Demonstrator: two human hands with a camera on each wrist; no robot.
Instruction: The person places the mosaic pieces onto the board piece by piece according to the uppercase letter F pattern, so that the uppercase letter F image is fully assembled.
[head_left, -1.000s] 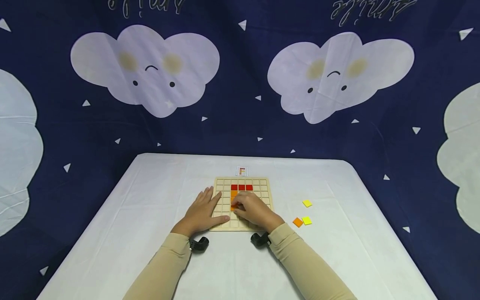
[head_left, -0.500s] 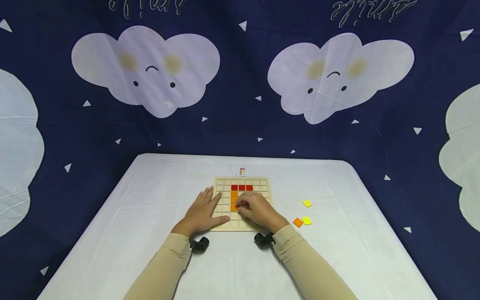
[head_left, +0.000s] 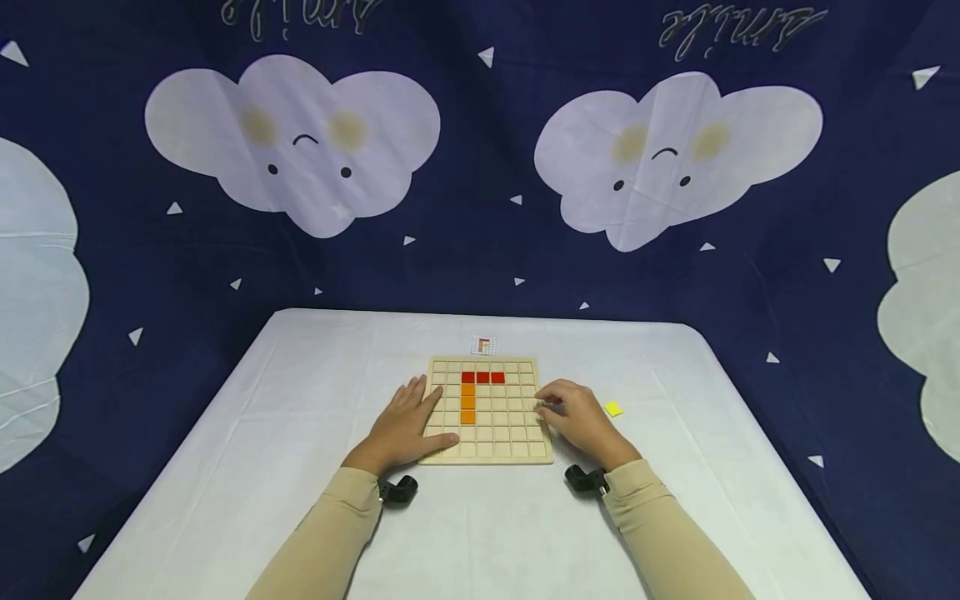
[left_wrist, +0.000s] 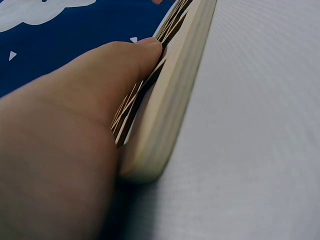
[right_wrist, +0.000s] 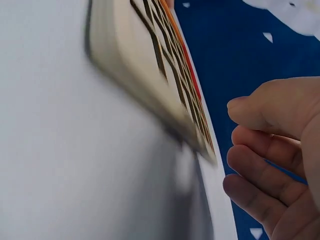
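Note:
A wooden grid board [head_left: 510,433] lies on the white table, with three red square tiles [head_left: 483,377] in a row and three orange square tiles [head_left: 468,403] running down from the row's left end. My left hand [head_left: 405,425] rests flat on the board's left side, fingers spread; its thumb [left_wrist: 145,55] lies over the edge in the left wrist view. By the board's right edge hovers my right hand [head_left: 585,421]. Its fingers [right_wrist: 255,165] are loosely bent, with nothing between them and the thumb in the right wrist view.
One yellow tile [head_left: 613,409] lies on the table just right of my right hand. A small printed card [head_left: 483,345] with a coloured grid pattern sits behind the board. Dark blue cloth with white clouds [head_left: 292,142] hangs beyond the table.
My right hand has left the lowest orange tile and moved right, past the board's edge. It now hides the loose orange tile and a yellow one. My left hand has stayed put.

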